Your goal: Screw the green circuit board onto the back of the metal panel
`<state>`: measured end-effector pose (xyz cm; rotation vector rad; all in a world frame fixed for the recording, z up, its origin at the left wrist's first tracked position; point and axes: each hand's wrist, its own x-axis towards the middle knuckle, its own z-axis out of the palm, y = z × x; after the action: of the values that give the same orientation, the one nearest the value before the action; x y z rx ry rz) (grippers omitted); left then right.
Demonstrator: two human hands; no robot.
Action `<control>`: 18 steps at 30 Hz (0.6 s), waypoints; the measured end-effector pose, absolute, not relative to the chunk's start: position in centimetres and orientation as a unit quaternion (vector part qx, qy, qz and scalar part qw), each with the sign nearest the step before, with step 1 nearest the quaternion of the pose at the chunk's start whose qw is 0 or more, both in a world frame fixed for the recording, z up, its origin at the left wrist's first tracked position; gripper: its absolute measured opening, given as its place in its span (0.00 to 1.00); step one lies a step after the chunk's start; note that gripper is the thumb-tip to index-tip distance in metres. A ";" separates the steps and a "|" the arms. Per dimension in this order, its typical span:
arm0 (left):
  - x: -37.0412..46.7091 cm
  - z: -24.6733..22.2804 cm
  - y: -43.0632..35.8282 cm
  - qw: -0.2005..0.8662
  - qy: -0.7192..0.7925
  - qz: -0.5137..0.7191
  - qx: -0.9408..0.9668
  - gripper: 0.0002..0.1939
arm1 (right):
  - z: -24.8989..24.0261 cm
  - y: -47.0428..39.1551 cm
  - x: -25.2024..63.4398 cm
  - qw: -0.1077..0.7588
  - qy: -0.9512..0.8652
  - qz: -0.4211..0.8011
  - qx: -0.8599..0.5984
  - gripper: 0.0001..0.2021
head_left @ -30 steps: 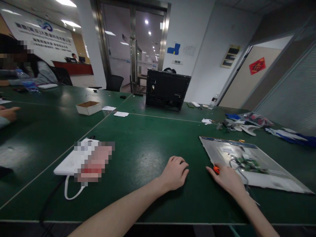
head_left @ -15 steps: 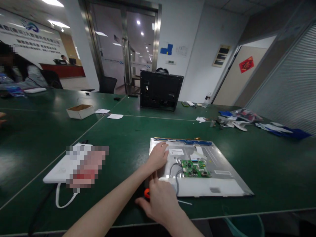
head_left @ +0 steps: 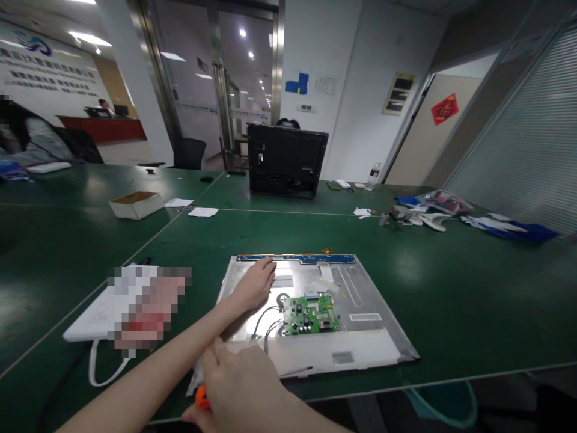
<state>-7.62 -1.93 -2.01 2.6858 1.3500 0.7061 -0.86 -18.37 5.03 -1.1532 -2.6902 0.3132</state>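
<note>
A flat LCD panel (head_left: 369,307) lies back side up on the green table, close to its near edge. My left hand (head_left: 256,282) rests on the panel's upper left part, fingers stretched out. A green circuit board (head_left: 313,314) with dark cables is fixed to the panel's middle, and a blue board strip (head_left: 297,259) runs along its far edge. At the panel's near left corner, my right hand (head_left: 243,385) is closed around a screwdriver. Its orange handle (head_left: 202,397) shows beside the thumb, and its thin dark-tipped shaft (head_left: 296,372) points right over the panel's near edge.
A white device (head_left: 92,316) with a cable and a blurred patch lies at left. Beyond stand an open box (head_left: 137,207), a black monitor casing (head_left: 287,162) and a bottle (head_left: 373,177). Gloves and bags (head_left: 424,213) lie far right. A teal bin (head_left: 444,406) is below the edge.
The panel has slid left and towards me, with both hands moving along. My right hand still grips the screwdriver. The whole view has shifted slightly.
</note>
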 end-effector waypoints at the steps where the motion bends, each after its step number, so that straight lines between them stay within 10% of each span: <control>1: -7.9 -2.0 -2.1 0.024 0.439 0.225 0.870 0.17 | 5.3 -18.7 -0.5 0.112 -0.915 0.102 -0.373 0.27; 18: -12.4 -1.6 -3.8 0.015 0.450 0.180 0.874 0.20 | 4.6 -13.2 19.8 0.079 -0.803 0.185 -0.562 0.10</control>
<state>-12.39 -3.80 -1.57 2.7213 1.4011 0.5612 19.76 -13.18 4.56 -1.6809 -2.4023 0.5550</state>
